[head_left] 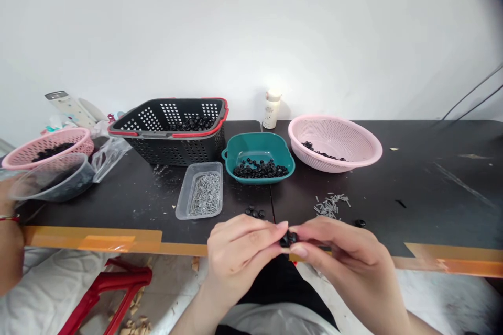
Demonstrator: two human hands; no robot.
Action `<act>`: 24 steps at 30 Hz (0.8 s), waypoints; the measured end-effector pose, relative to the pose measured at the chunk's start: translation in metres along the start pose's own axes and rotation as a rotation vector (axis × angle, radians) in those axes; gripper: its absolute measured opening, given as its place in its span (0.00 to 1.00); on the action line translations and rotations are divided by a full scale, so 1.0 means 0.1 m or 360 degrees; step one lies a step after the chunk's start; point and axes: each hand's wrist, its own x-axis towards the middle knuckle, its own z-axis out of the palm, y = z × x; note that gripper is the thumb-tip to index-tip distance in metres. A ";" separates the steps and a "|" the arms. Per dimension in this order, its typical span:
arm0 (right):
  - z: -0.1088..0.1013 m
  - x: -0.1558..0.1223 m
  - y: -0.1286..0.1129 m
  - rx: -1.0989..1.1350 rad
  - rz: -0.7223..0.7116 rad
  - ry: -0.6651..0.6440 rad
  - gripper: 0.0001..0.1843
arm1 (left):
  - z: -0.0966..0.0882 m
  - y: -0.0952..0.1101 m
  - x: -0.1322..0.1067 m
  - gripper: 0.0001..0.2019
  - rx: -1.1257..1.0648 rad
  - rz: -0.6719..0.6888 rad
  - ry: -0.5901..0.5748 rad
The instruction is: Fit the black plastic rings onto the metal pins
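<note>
My left hand (245,248) and my right hand (346,254) meet at the table's front edge. Between their fingertips is a small black plastic part (288,239), pinched from both sides; the fingers cover much of it. Just beyond my left hand lie several loose black parts (255,212) on the dark tabletop. Past my right hand is a scattered pile of small metal pins (331,205), with a single black piece (360,223) beside it. A clear tub of metal pins (199,215) stands to the left of my hands.
A teal basin (236,141) and a pink basket (334,124) hold black parts. At the back left stands a black basket (176,154) with red handles. A bottle (271,110) stands by the wall. At far left, a co-worker's arm (8,241) reaches beside a clear bowl (74,183).
</note>
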 end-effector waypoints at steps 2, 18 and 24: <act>-0.01 0.00 -0.01 0.0021 0.0065 -0.0004 0.05 | -0.01 0.00 0.00 0.10 0.0001 -0.0003 -0.0010; 0.05 0.04 -0.06 0.0259 0.0245 -0.0089 0.04 | -0.07 0.00 -0.01 0.12 0.0015 0.0029 -0.0051; -0.03 0.13 0.06 0.0644 0.0456 -0.0394 0.02 | -0.11 0.01 0.01 0.13 0.0033 0.0005 -0.0122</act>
